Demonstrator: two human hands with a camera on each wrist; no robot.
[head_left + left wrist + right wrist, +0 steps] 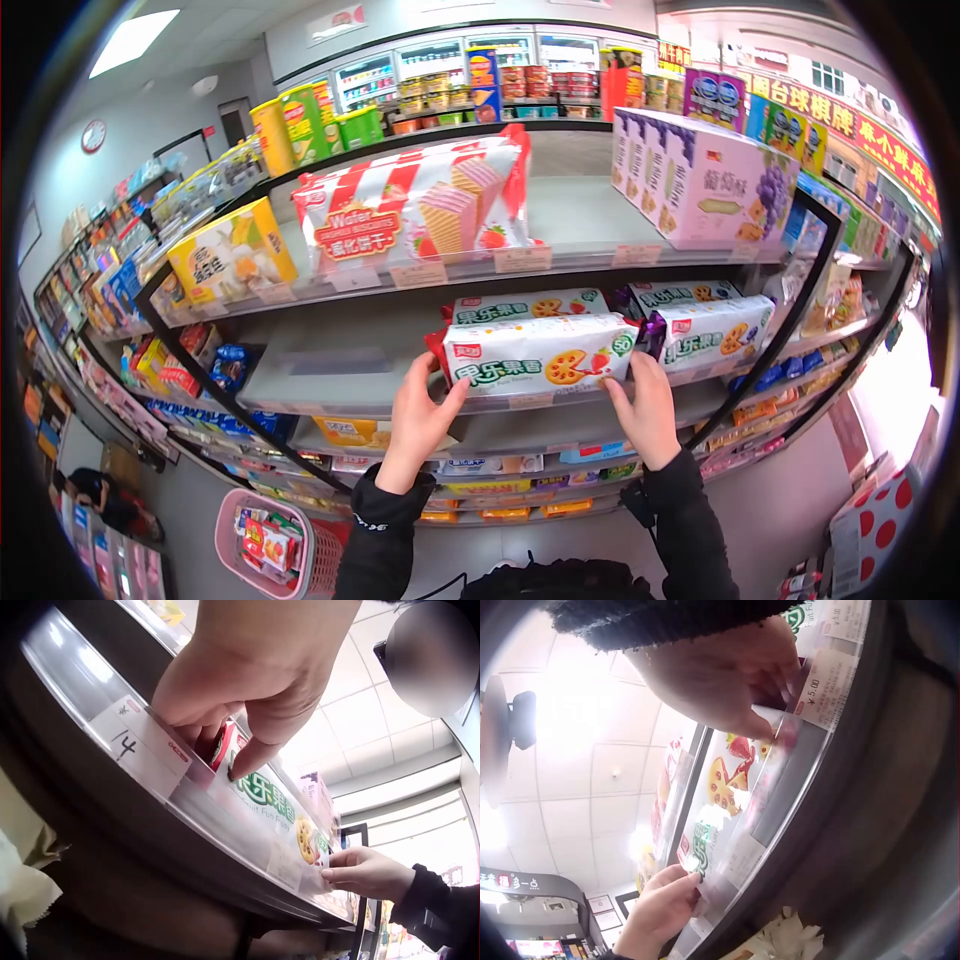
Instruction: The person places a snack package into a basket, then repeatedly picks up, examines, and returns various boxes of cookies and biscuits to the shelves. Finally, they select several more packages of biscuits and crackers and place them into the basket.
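Note:
A white biscuit packet (530, 355) with green lettering, a cookie and a strawberry on its front lies at the front of the middle shelf. My left hand (422, 410) grips its left end, the thumb on the front face and the other fingers round the red end. At the opposite end my right hand (648, 412) holds it the same way, thumb in front. In the left wrist view, the packet (262, 796) sits just behind the clear price strip (154, 754). A similar packet (530, 304) lies behind it, and a purple-ended one (718, 332) is to the right.
Above, the top shelf carries a red-striped wafer bag (420, 205), purple grape boxes (720, 190) and a yellow box (232, 250). Lower shelves hold more packaged snacks. A pink basket (322, 560) with goods stands on the floor at lower left. Another person (100, 498) is at far left.

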